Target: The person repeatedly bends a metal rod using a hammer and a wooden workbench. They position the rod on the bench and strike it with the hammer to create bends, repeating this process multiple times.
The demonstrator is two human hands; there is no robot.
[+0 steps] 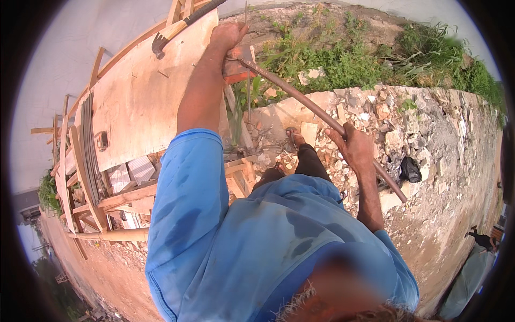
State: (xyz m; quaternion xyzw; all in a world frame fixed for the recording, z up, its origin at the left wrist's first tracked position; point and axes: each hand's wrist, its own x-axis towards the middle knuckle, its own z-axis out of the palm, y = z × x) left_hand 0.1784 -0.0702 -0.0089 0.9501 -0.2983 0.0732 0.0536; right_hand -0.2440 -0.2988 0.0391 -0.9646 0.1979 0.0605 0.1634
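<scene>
Both hands grip one long rusty rod (322, 115) that slants from upper centre to the right: the left hand (228, 37) is clenched around its upper end beside the plywood table (139, 102), the right hand (354, 147) lower down, above rubble (407, 123). A hammer (171, 32) lies on the table's top edge.

an outdoor building site, rough and unfinished: a wooden formwork of plywood sheet (142, 102) and nailed timber battens (80, 177) stands on bare reddish earth (107, 268), a claw hammer (171, 33) lies on the sheet, broken masonry rubble (386, 123) is heaped along a crumbling edge, weeds (343, 59) grow beyond it, and a long rusty steel bar (316, 112) crosses the scene
</scene>
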